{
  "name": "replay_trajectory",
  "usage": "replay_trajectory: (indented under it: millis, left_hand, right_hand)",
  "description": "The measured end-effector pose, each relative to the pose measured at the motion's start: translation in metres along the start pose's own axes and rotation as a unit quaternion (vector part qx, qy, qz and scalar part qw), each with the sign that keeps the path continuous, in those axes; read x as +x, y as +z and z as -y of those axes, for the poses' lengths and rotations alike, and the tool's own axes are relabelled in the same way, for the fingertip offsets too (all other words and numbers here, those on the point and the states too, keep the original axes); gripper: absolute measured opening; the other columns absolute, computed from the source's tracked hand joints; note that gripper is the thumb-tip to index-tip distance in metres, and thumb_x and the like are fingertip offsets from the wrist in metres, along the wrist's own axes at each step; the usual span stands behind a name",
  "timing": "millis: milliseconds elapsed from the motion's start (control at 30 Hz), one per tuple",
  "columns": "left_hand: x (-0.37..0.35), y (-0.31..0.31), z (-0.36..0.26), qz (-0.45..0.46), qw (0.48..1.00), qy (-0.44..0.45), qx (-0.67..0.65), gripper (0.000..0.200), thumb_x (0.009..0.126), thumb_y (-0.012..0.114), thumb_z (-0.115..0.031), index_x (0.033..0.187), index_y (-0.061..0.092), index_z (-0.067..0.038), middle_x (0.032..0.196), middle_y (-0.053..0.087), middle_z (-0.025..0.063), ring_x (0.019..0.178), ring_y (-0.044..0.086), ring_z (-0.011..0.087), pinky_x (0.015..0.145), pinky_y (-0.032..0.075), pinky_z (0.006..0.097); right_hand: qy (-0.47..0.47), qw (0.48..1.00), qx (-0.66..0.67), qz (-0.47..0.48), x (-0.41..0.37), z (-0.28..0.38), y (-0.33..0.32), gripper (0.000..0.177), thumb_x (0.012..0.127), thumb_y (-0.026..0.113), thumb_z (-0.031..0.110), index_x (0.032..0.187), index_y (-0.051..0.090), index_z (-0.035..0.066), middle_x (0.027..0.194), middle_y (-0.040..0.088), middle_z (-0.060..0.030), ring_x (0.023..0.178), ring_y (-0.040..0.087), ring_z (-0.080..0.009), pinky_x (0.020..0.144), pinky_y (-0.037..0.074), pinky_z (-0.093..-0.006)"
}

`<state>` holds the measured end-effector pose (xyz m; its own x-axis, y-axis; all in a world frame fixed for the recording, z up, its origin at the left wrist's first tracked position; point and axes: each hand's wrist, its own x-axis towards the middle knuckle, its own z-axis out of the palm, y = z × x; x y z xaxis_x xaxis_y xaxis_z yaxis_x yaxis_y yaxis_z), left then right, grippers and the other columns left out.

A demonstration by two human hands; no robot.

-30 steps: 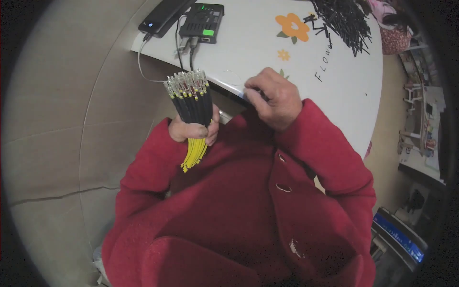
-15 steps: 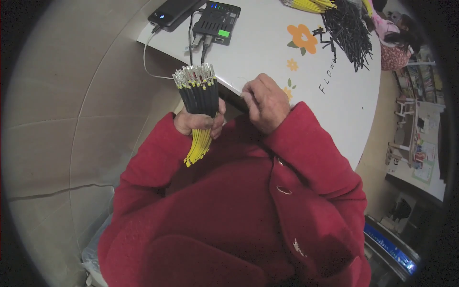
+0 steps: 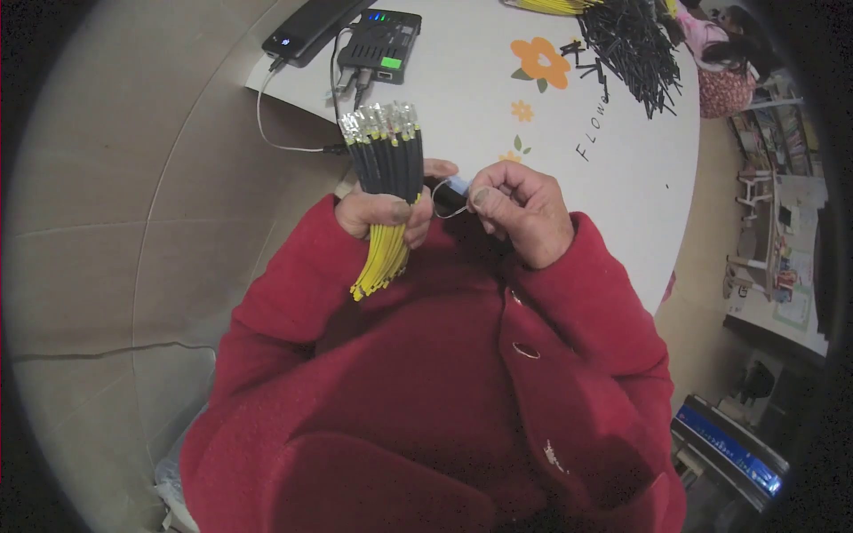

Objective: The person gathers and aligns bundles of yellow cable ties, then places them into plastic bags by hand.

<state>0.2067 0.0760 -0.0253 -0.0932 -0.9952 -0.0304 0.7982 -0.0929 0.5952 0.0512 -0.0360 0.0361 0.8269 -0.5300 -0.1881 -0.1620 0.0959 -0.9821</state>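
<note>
Just in front of the near edge of the white round flower-printed table (image 3: 613, 169), the left hand (image 3: 386, 216) is closed tightly around an upright bundle of thin wires (image 3: 388, 169). The wires are yellow below the fist, sleeved in black above it, and tipped with shiny metal ends. Beside it, the right hand (image 3: 524, 209) pinches a thin pale loop (image 3: 447, 200) between thumb and forefinger, the other fingers curled. On the table's far side lie a black box with green lights (image 3: 380, 42) and a heap of short black tubes (image 3: 635, 44).

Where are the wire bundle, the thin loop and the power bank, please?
wire bundle (image 3: 384, 169), head view, on its black sleeves.
thin loop (image 3: 434, 202), head view, on its left curve.
power bank (image 3: 311, 27), head view, on its top face.
</note>
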Motion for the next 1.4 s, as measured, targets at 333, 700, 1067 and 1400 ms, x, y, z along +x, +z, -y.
replay_trajectory:
  millis: [333, 700, 1067, 1400]
  left_hand:
    - [0.022, 0.029, 0.025, 0.103, 0.99, -0.077, -0.06, 0.059, 0.063, 0.066, -0.016, 0.112, 0.041, 0.005, 0.058, 0.045, 0.0081, 0.051, 0.047, 0.0159, 0.045, 0.042, 0.0277]
    - [0.051, 0.058, 0.048, 0.181, 0.972, -0.15, 0.018, 0.051, 0.065, 0.064, -0.013, 0.106, 0.043, 0.008, 0.056, 0.051, 0.0167, 0.046, 0.051, 0.0217, 0.043, 0.042, 0.0307]
    - [0.078, 0.095, 0.051, 0.168, 0.916, -0.287, 0.226, 0.032, 0.061, 0.061, -0.004, 0.091, 0.05, 0.0, 0.051, 0.051, 0.013, 0.043, 0.053, 0.0196, 0.041, 0.041, 0.0278]
    - [0.089, 0.125, 0.049, 0.191, 0.76, -0.389, 0.485, 0.016, 0.064, 0.058, -0.014, 0.059, 0.043, -0.014, 0.055, 0.044, -0.0018, 0.055, 0.042, 0.0098, 0.05, 0.032, 0.0262]
  right_hand:
    - [-0.063, 0.972, -0.165, -0.152, -0.021, -0.023, -0.019, 0.008, 0.081, 0.049, 0.01, 0.075, 0.052, 0.007, 0.062, 0.051, -0.0007, 0.054, 0.045, -0.0091, 0.052, 0.037, -0.0214]
    - [0.043, 0.94, -0.056, -0.335, -0.035, 0.008, -0.054, 0.011, 0.074, 0.051, 0.016, 0.075, 0.062, 0.014, 0.046, 0.044, 0.0023, 0.04, 0.036, -0.005, 0.039, 0.032, -0.0201]
    - [-0.093, 0.989, 0.099, -0.065, -0.075, 0.005, -0.098, 0.118, 0.053, 0.073, 0.059, 0.139, 0.005, 0.015, 0.123, 0.041, -0.0281, 0.118, 0.041, -0.0349, 0.098, 0.033, -0.0385]
    - [-0.147, 0.96, -0.221, 0.093, -0.087, 0.032, -0.101, 0.104, 0.063, 0.068, 0.058, 0.139, 0.015, 0.009, 0.14, 0.024, -0.0118, 0.118, 0.04, -0.0346, 0.095, 0.035, -0.0428]
